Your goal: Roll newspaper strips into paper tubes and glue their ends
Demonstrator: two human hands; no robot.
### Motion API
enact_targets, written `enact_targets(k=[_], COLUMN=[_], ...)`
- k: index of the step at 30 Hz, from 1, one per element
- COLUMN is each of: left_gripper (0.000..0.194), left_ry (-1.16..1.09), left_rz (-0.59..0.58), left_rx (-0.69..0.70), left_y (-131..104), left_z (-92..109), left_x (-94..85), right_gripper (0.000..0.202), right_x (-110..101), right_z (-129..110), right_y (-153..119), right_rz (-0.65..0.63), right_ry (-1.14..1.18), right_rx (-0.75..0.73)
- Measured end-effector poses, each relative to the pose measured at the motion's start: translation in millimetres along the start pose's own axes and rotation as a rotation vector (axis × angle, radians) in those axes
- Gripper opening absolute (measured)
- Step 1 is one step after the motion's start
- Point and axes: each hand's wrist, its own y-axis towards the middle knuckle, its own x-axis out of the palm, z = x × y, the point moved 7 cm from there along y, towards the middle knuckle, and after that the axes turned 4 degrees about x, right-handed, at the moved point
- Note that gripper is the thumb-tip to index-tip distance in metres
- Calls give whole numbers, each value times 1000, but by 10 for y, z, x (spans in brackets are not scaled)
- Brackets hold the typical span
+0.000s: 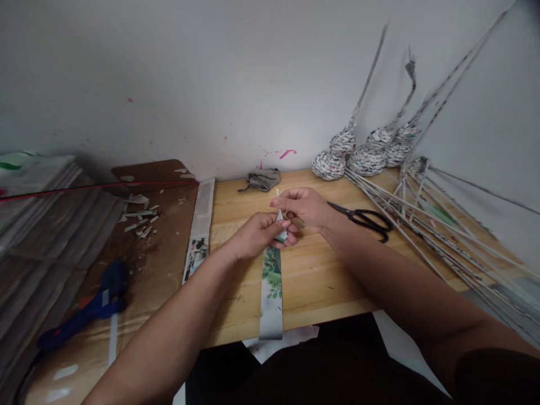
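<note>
Dark clothes (316, 371) are nearest, at the bottom, with the front of the wooden bench (329, 287) just past them. One paper strip (272, 287) with green leaves printed on it lies on the middle of the bench. It is long and flat, and its long way runs from the person toward the wall (189, 73). Its near end bends down over the bench's edge; its far end goes up into the hands and gets narrow like a point. The left hand (268, 233) has a grip that pinches the paper with thumb and fingers. The right hand (306, 208) has a grip that pinches the narrow end, and a thin white tip pokes up above.

Print on one newspaper strip (205, 208), at the left, is too small to read. Three woven gourds (333, 163) sit at the back right, near many paper sticks (458, 256). One pair of black scissors (351, 214) lies by the right arm, and one small gray bag (264, 180) lies by the wall. On the cardboard (164, 247) are one blue glue gun (103, 306) and paper scraps (143, 219).
</note>
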Motion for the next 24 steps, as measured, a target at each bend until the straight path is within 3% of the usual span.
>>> enact_targets(k=[2, 7, 13, 19, 24], left_gripper=[51, 52, 52, 55, 56], left_ry=[8, 6, 3, 14, 48], left_rz=[-3, 11, 39, 33, 51], left_rx=[-14, -22, -23, -38, -59], left_y=[-5, -9, -3, -9, -16], left_z=[3, 10, 13, 23, 6], left_x=[2, 0, 5, 6, -13], right_gripper=[33, 34, 32, 33, 32], right_x=[-10, 140, 60, 98, 13], right_z=[-15, 56, 61, 45, 65], right_y=[-5, -36, -19, -22, 16], right_rz=[13, -261, -59, -206, -94], right_ry=[21, -4, 7, 29, 34], right_rx=[-9, 80, 55, 93, 77])
